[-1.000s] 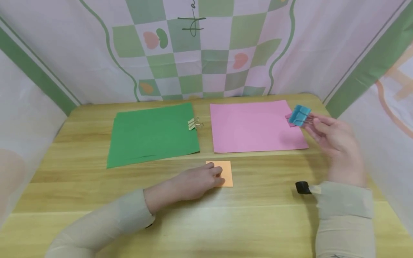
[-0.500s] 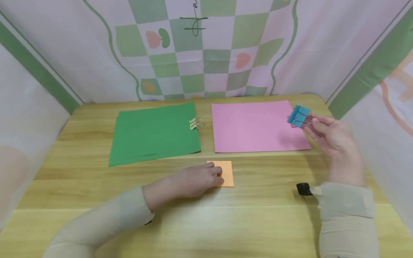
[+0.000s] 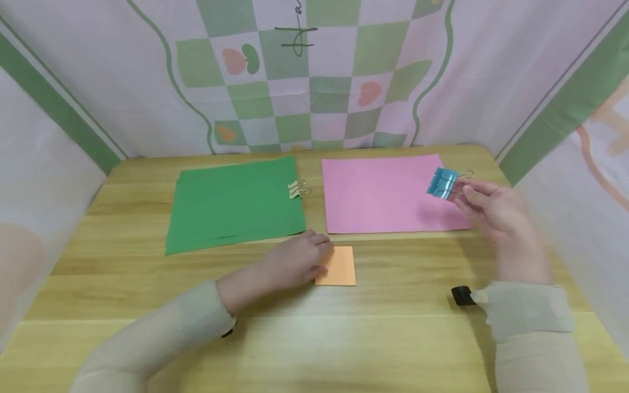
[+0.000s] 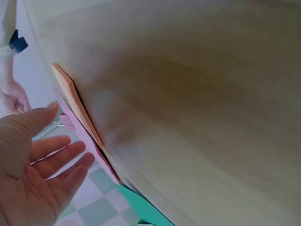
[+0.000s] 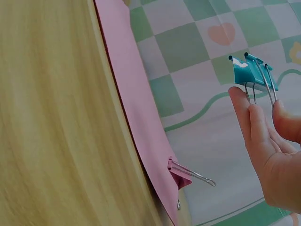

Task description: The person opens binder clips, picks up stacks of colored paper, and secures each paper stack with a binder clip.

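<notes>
My right hand [image 3: 503, 215] pinches a blue binder clip [image 3: 443, 183] by its wire handles, thumb on one side and fingers on the other. The clip is raised over the right end of a stack of pink paper [image 3: 378, 194]. A pink binder clip [image 5: 180, 180] sits on that stack's right edge, one wire handle sticking out. My left hand [image 3: 292, 259] is at the left edge of an orange sticky note pad [image 3: 341, 266], overlapping its corner in the head view. In the left wrist view its fingers are loosely spread, with nothing between them.
To the left lies a stack of green paper [image 3: 236, 204] with a cream binder clip [image 3: 294, 189] on its right edge. The wooden table [image 3: 403, 338] ends at a patterned cloth [image 3: 334, 87] behind. A black strap [image 3: 462, 296] hangs by my right sleeve.
My left hand has slid left and slightly away from me, uncovering more of the orange pad. My right hand has carried the blue clip left, exposing a wire handle at the pink paper's edge.
</notes>
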{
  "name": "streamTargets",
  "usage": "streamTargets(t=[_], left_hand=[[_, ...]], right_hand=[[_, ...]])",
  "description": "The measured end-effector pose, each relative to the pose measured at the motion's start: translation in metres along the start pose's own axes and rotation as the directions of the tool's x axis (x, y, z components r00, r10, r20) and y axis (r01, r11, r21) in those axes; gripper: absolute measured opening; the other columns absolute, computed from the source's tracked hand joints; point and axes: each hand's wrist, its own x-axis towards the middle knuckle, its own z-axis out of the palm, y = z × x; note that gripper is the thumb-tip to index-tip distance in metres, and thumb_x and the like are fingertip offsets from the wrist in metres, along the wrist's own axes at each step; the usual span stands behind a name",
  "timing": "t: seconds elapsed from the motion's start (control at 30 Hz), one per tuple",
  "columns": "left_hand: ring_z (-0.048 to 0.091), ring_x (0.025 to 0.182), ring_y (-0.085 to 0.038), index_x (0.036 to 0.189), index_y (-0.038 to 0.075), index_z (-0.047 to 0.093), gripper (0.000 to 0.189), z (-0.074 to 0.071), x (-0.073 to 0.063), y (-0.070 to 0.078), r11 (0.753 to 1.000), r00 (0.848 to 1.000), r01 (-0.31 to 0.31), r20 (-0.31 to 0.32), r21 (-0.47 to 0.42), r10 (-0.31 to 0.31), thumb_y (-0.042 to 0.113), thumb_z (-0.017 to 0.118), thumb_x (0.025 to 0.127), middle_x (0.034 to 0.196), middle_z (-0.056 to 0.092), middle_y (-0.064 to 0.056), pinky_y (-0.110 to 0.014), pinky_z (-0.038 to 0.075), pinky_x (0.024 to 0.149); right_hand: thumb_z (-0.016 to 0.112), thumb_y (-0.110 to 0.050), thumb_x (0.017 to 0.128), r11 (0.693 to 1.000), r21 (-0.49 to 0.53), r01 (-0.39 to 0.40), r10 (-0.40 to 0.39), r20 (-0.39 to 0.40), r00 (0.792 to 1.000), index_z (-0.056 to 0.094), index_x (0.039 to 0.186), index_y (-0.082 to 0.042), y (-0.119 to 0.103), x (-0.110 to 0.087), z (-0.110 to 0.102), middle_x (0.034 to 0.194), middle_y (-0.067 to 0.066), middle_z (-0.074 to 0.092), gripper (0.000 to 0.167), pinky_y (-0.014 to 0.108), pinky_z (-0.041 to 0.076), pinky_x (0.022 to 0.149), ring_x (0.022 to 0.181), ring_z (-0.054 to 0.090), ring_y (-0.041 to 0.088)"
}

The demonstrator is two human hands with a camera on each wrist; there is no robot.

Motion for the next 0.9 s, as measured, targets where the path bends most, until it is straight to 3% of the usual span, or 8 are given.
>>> streamTargets(t=[0.23,0.67,0.9], left_hand=[[0.061,0.118,-0.024,0.129,0.004,0.060,0.054,0.001,0.002,-0.003,0.999,0.998,0.046,0.053,-0.018,-0.045,0.037,0.074,0.090,0.130,0.065,-0.009,-0.033,0.050,0.104],[0.054,0.125,-0.029,0.148,0.000,0.043,0.084,0.003,0.008,-0.006,0.991,0.986,0.106,0.138,-0.083,-0.094,0.038,0.080,0.083,0.147,0.052,-0.013,-0.037,0.047,0.107],[0.055,0.104,-0.025,0.127,0.001,0.061,0.065,0.000,0.019,-0.004,0.987,0.976,0.144,0.175,-0.066,-0.131,0.038,0.084,0.079,0.121,0.061,-0.011,-0.033,0.049,0.094]], right_hand=[[0.065,0.006,0.091,0.999,-0.030,-0.016,0.016,-0.029,0.999,0.079,0.093,-0.006,0.008,0.002,0.007,0.089,0.007,0.076,0.018,0.026,0.061,0.075,0.082,0.075,0.017],[0.063,0.004,0.092,0.996,-0.090,-0.020,0.023,0.026,0.999,0.079,0.093,-0.010,0.021,0.006,0.014,0.091,0.004,0.076,0.020,0.023,0.060,0.078,0.084,0.075,0.014],[0.065,0.002,0.092,0.990,-0.138,-0.019,0.024,0.034,0.999,0.079,0.096,-0.010,0.025,0.007,0.016,0.092,0.003,0.077,0.019,0.022,0.060,0.078,0.086,0.074,0.012]])
